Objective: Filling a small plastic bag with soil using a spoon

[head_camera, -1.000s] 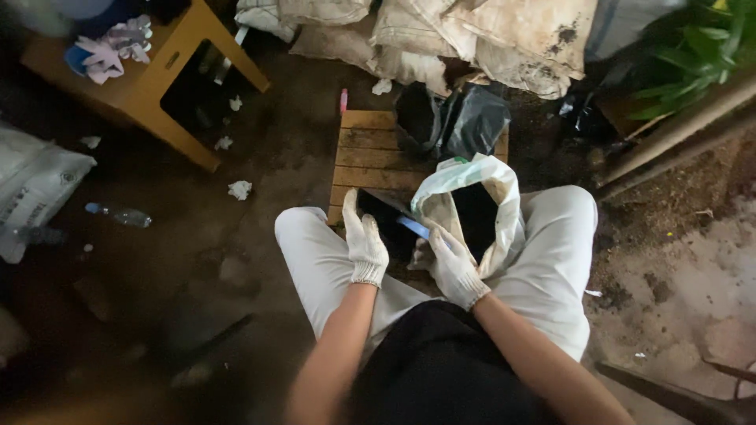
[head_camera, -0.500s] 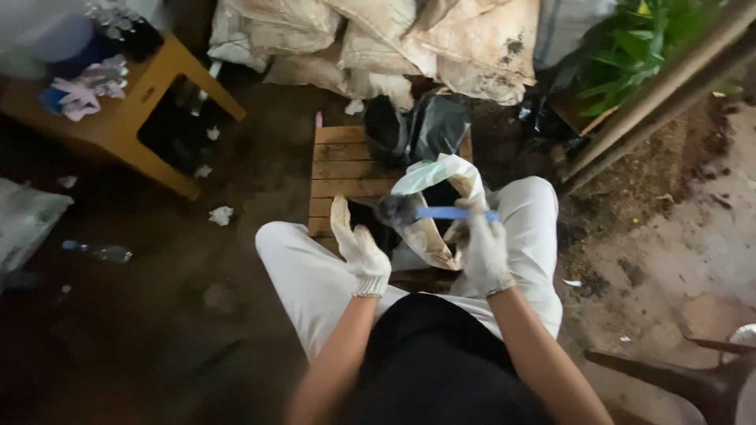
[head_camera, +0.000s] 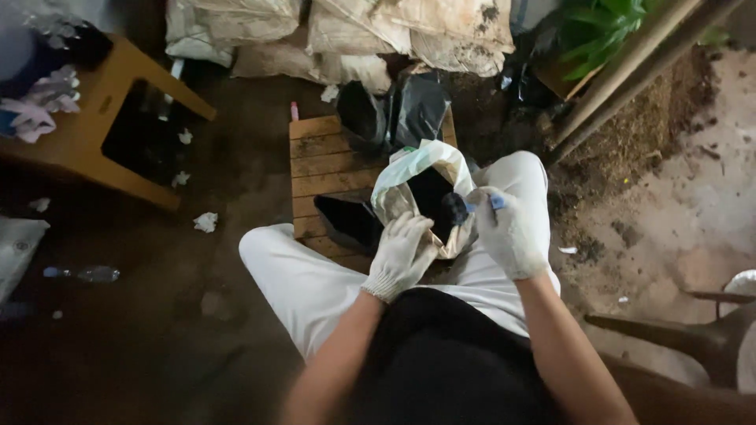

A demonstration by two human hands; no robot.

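White knit gloves cover both my hands. From the head view, my left hand (head_camera: 403,256) pinches the white bag's (head_camera: 409,177) rim, keeping its mouth open between my knees; my right hand (head_camera: 510,232) closes around a blue-handled tool (head_camera: 472,207) dipping inside.

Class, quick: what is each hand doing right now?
Left hand: closed on the rim of the white bag.
Right hand: closed on a blue-handled tool over the bag.

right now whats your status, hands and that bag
Left hand gripping the white plastic bag at its near edge. Right hand holding a blue-handled scoop over the bag's mouth. Black bag behind, not blocking.
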